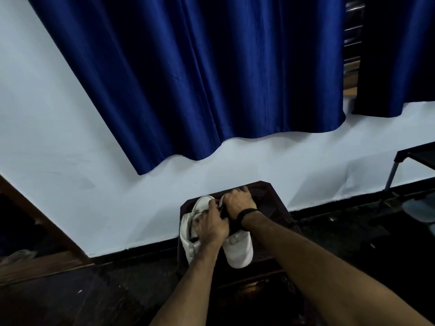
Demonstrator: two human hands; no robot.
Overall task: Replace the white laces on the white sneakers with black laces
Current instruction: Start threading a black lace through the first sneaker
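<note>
Two white sneakers stand side by side on a dark stool (277,208), toes toward me. My left hand (209,225) lies over the left sneaker (188,243), fingers curled at its lacing area. My right hand (237,200) covers the top of the right sneaker (239,251), fingers bent over it; a black band sits on that wrist. A bit of black lace (223,211) shows between the two hands. Which hand holds the lace is hidden by the fingers.
A white wall and a blue curtain (200,78) rise behind the stool. At the right stands a dark low table with a metal leg (392,172). The floor is dark. A wooden door frame (35,220) is at the left.
</note>
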